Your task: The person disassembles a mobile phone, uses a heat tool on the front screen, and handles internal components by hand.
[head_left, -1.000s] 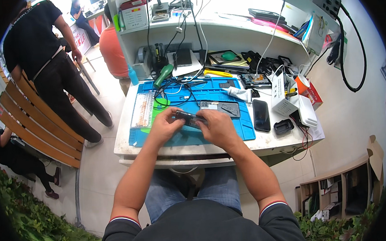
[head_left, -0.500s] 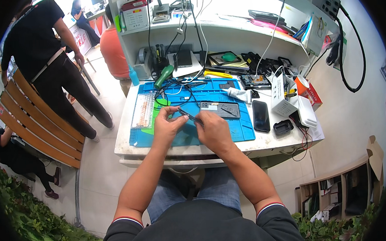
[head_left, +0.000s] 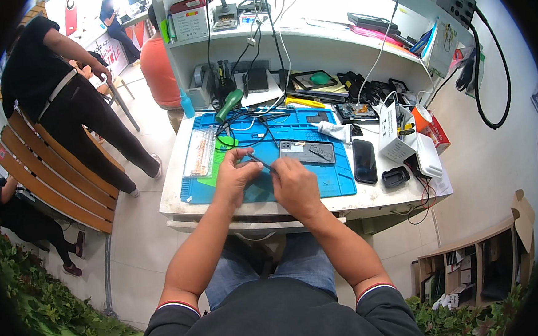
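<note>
Above the blue work mat (head_left: 338, 185), a thin dark flat piece (head_left: 260, 160) is stretched between my two hands, seen nearly edge-on. My left hand (head_left: 232, 176) pinches its left end between thumb and fingers. On its right end, my right hand (head_left: 297, 188) is closed, palm down, and hides much of that end. What exactly the piece is cannot be made out. Just beyond my right hand lies a grey phone part with camera openings (head_left: 299, 151), a small dark strip on it. A clear case of small parts (head_left: 199, 152) and a bright green sheet (head_left: 207, 181) lie left of my left hand.
A black phone (head_left: 364, 161) and a small black holder (head_left: 395, 177) lie at the right. Behind them are a white tube (head_left: 334, 131) and a white box (head_left: 396, 132). Cables, a green-handled tool (head_left: 229, 106) and a yellow tool (head_left: 304, 103) crowd the back. A person (head_left: 61, 88) stands beyond a slatted bench.
My right hand has shifted slightly left, and the dark piece has turned more edge-on. My left hand stays nearly in place. The standing person at the left has moved an arm.
</note>
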Tool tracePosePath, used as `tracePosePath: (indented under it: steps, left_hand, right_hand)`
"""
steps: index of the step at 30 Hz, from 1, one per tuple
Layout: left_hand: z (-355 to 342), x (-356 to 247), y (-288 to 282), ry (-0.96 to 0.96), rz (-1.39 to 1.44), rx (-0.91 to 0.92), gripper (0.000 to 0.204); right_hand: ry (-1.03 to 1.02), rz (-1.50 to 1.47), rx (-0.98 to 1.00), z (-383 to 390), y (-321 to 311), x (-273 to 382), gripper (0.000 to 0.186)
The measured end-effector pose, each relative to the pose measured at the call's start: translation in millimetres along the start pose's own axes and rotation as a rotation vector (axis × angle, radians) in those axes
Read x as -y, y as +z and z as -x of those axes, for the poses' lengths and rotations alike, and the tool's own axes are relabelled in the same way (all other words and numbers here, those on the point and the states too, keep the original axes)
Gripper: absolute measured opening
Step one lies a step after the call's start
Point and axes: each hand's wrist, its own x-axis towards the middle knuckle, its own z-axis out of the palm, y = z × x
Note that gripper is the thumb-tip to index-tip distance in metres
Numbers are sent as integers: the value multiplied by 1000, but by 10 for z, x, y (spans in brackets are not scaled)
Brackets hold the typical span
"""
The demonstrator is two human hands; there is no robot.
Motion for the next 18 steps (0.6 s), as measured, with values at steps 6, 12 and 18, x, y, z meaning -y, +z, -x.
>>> tracePosePath:
  steps: [6,12,18]
  left_hand:
    - [-12,-59,-33,-48,17,38,57]
    - [-73,-37,-110,-104,54,61,57]
    - [-33,-67,-52,-112,43,36,63]
  right_hand:
    - [-54,61,-22,59,39,19,12]
    - [-114,107,-48,94,80,40,14]
    - [-124,152,-90,129,125,47,17]
